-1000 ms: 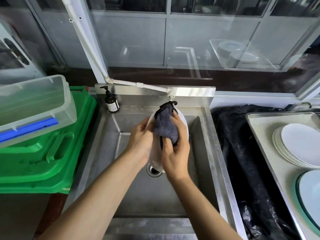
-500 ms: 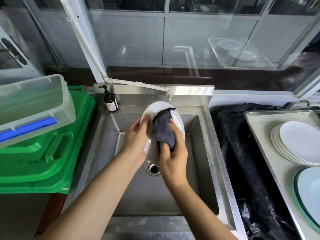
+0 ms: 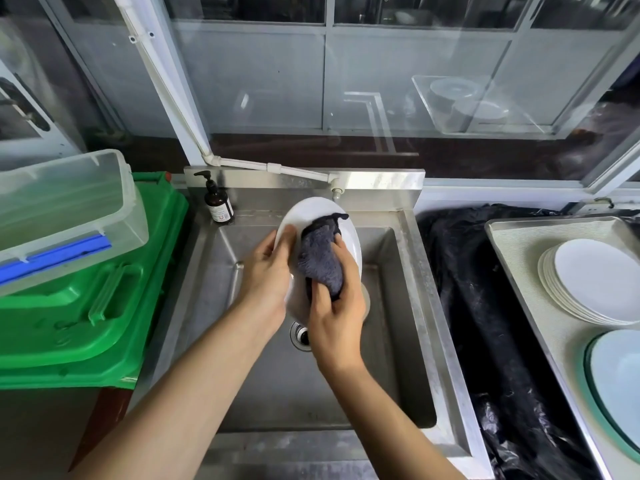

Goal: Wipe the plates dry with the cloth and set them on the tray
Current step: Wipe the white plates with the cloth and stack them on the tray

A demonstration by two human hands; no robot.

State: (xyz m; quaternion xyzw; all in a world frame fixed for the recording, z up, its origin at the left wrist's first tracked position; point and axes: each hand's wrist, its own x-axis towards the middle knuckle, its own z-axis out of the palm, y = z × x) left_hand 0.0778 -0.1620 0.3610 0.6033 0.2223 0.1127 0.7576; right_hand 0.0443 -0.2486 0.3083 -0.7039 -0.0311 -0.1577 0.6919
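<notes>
So the white plate (image 3: 313, 216) is held up on edge over the steel sink (image 3: 408, 306), just under the tap spout (image 3: 336, 192), tilted with its face toward the person. The left hand (image 3: 268, 271) grips it by the left rim, thumb hooked over the front and the fingers out of sight behind. The right hand (image 3: 334, 313) is closed around a bunched dark grey cloth (image 3: 320, 261) and has it pressed flat against the plate's face, roughly in the middle. Bits of bare plate show above and to the right of the cloth.

Looks like the wiping step is mid-go, not the setting-down one. Can't tell from here if the plate is dry yet or if the back has been done.

Off to the right, past a crumpled black plastic sheet (image 3: 485, 306), sits the metal tray (image 3: 512, 244) with a stack of white plates (image 3: 595, 282) already on it, plus a pale blue-rimmed plate (image 3: 620, 375) nearer the camera. To the left there's a soap pump bottle (image 3: 217, 202), a green crate (image 3: 86, 306) and a clear plastic tub (image 3: 62, 202) on top of it.

Next move probably means finishing the face, maybe flipping it for the back, then carrying it well over to the right and lowering it flat onto that stack without clacking the rims.
</notes>
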